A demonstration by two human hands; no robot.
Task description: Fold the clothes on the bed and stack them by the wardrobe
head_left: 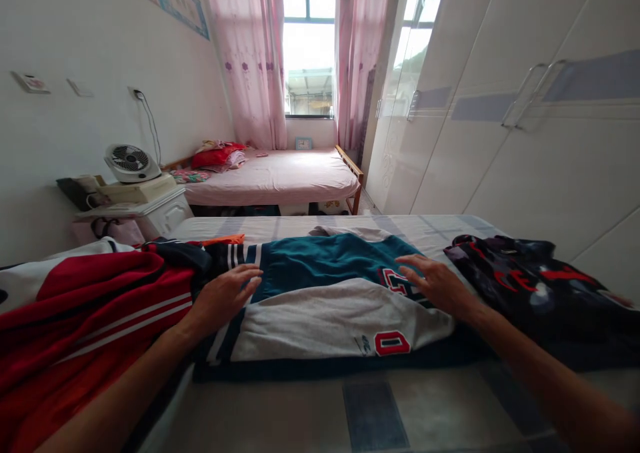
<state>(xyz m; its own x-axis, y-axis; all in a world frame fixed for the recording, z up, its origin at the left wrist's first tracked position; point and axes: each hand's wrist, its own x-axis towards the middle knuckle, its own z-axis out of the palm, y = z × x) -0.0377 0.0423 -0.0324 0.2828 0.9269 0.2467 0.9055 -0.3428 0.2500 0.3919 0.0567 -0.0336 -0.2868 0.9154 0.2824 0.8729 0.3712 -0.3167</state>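
Observation:
A teal jacket [310, 259] with grey sleeves and striped navy trim lies across the bed in front of me. One grey sleeve [310, 323], bearing a red "0" patch, is laid over its near side. My left hand [227, 293] is over the striped trim at the jacket's left end, fingers stretched out and holding nothing. Over the red-and-white lettering near the right end is my right hand [435, 281], also open with its fingers apart. Whether either hand touches the cloth I cannot tell.
Red clothes [125, 293] with white stripes are heaped on the left. A folded dark patterned garment [520, 286] lies on the right. Beyond the checked bed sheet [425, 223] stand a pink-covered bed [285, 176], a cabinet [167, 209] with a fan [131, 163], and white wardrobes [565, 166].

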